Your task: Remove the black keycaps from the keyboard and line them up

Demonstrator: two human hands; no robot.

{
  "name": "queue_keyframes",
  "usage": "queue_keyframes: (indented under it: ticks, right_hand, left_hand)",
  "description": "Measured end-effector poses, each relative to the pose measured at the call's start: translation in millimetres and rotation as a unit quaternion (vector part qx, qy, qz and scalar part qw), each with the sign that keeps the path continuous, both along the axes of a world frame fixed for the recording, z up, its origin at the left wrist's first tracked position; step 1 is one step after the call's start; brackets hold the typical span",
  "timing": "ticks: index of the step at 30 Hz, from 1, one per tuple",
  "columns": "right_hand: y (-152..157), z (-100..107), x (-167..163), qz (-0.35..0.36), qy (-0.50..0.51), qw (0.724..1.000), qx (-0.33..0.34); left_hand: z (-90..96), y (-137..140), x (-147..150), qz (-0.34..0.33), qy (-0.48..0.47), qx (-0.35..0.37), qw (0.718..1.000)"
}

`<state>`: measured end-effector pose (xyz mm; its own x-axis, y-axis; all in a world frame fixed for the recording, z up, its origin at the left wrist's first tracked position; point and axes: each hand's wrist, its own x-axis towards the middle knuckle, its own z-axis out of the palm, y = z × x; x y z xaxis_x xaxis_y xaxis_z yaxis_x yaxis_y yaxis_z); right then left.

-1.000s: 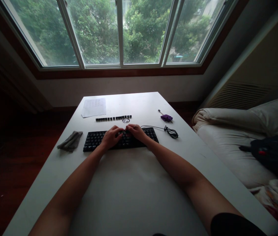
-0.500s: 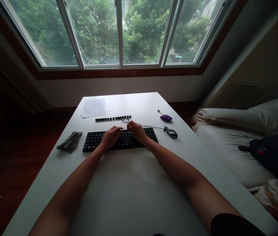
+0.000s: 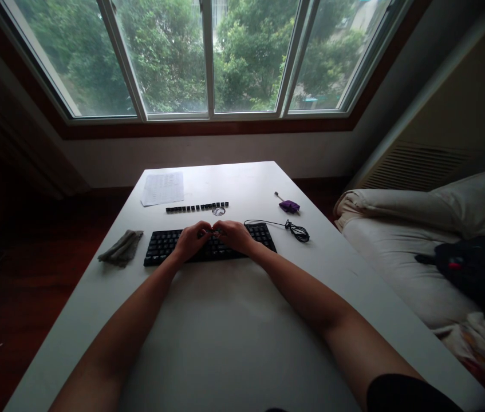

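Note:
A black keyboard (image 3: 162, 246) lies across the white table in front of me. My left hand (image 3: 191, 239) is over its middle, fingers curled inward. My right hand (image 3: 233, 234) meets it from the other side, fingertips pinched together close to the left fingertips. Whatever is between the fingers is too small and too hidden to name. Just beyond the hands a small round shiny dish or ring (image 3: 219, 211) rests on the table. Behind it runs a row of loose black keycaps (image 3: 197, 207).
A grey cloth (image 3: 122, 248) lies left of the keyboard. To the right are a coiled black cable (image 3: 298, 231) and a purple cloth item (image 3: 289, 206) beside a small brush (image 3: 279, 195). Sheets of paper (image 3: 164, 188) lie at the far left of the white table (image 3: 233, 332).
My right hand has come down and left, from beside the round shiny item to my left fingertips over the keyboard. My left hand has stayed nearly in place, fingers more curled.

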<state>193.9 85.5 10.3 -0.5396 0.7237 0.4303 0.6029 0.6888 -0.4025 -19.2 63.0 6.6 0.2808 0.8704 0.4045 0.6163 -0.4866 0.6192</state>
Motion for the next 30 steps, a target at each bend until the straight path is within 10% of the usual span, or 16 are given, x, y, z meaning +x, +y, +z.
queue_keyframes:
  ticks: [20, 30]
  right_hand:
    - [10, -1, 3, -0.034, -0.018, 0.999, 0.01]
    - [69, 1, 39, -0.159, -0.064, 0.985, -0.037]
  left_hand:
    - [1.8, 1, -2, 0.003, 0.019, 0.007, 1.0]
    - [0.9, -1, -2, -0.024, 0.06, 0.026, 0.998]
